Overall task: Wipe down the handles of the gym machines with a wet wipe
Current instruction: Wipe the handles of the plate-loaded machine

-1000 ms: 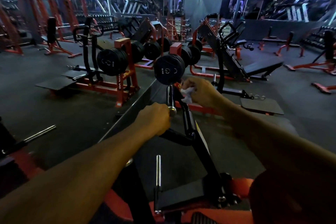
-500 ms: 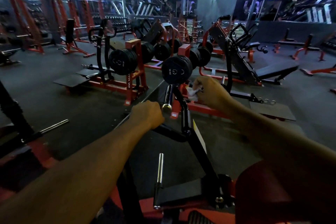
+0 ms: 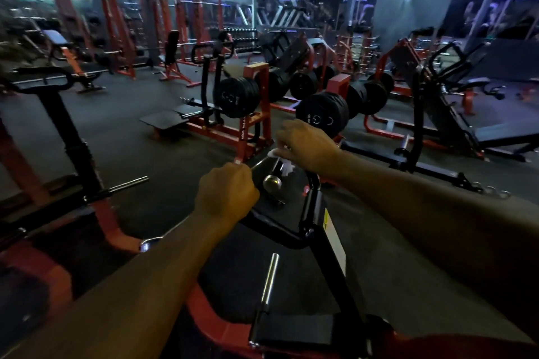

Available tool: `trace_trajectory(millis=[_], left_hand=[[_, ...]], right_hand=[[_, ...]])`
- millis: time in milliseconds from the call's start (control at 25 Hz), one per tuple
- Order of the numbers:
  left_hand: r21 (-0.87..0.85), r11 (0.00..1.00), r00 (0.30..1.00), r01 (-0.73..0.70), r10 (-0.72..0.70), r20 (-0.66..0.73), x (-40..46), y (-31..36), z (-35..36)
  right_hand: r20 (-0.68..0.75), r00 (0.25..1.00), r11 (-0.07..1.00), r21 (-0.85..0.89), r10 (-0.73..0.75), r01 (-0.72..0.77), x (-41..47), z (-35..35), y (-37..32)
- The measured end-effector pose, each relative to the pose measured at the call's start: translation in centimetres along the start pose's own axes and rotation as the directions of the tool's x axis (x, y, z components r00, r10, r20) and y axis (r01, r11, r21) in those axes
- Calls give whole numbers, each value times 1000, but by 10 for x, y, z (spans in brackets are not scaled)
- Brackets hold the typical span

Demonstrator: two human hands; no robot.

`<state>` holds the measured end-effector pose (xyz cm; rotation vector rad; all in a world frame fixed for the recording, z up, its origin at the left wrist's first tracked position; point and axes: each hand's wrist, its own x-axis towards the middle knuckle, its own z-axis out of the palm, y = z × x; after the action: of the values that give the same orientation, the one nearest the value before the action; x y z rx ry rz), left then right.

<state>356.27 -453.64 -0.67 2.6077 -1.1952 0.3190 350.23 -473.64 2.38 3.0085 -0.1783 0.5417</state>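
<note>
A black lever arm of a red-framed gym machine rises in front of me and splits into handles. My left hand grips the left handle, which is hidden inside my fist. My right hand holds a crumpled white wet wipe wrapped round the upright black handle, just above its chrome end cap. Both forearms reach forward from the bottom of the frame.
A chrome weight peg sticks up from the machine base near me. Black weight plates hang on a red rack straight ahead. A black post machine stands on the left, a leg-press on the right. Dark rubber floor lies between them.
The view has swung left. My right hand with the wipe has shifted left from the inner bar onto the upright handle with the chrome cap. My left hand keeps its grip.
</note>
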Motion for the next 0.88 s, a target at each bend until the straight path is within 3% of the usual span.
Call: trace_trajectory(millis=[160,240,400,520,680,880], left_hand=[[45,999,1000,-12,11,25,3,-2,4],[57,998,999,-22,20,27,4,-3,6],[41,997,998,-60,60,18,4,-4,7],[40,996,996,-82,81,29,4,-5,5],[72,992,992,-101,95,78,5,-2,0],[51,998,990,-44,37,139,10,-2,2]], right_hand=[[175,979,954,294,-109,54,7,9,3],[189,966,936,336,-177,106,3,9,-3],[297,925,937,321,-236,137,4,9,-6],[365,904,965,215,-223,152,13,16,-8],[360,920,988,65,-152,138,24,20,7],[221,975,990,138,-21,-10,24,29,19]])
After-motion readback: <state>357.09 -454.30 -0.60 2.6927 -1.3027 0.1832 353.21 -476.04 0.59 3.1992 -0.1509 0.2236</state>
